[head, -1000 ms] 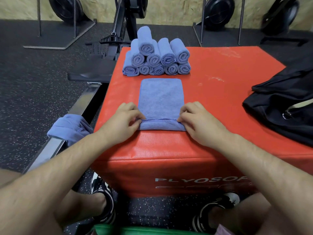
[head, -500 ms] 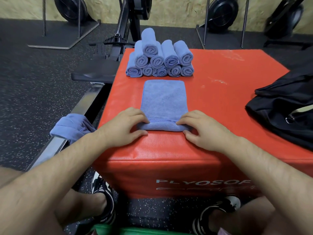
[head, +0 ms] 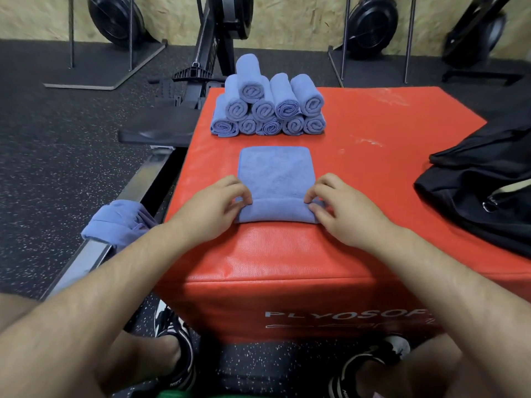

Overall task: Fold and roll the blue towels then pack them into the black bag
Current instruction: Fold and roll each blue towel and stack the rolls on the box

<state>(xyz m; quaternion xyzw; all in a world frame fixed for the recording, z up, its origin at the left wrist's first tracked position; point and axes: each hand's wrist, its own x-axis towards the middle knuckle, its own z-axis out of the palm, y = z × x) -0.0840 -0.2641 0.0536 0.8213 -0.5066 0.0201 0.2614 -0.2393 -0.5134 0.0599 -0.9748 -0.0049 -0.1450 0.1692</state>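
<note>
Blue folded microfibre towel (head: 275,173) | left hand (head: 212,211), right hand (head: 342,216) pinch its rolled near edge | judgement: roll away evenly, tight, ends flush.

rolled towels (head: 270,110): ten are sitting in one pile; five along the bottom, four above them, one on top
half-rolled towel (head: 275,173): one is lying on the box
loose towels (head: 117,222): one heap is hanging off to the left; how many it is holding cannot be told
black bag (head: 474,196): one is lying at the right
red box (head: 287,254): one
hands: two are pinching the half-rolled towel; left hand (head: 212,208); right hand (head: 344,214)
shoes (head: 175,354): two are showing below
flywheels (head: 373,21): four are standing along the wall
</note>
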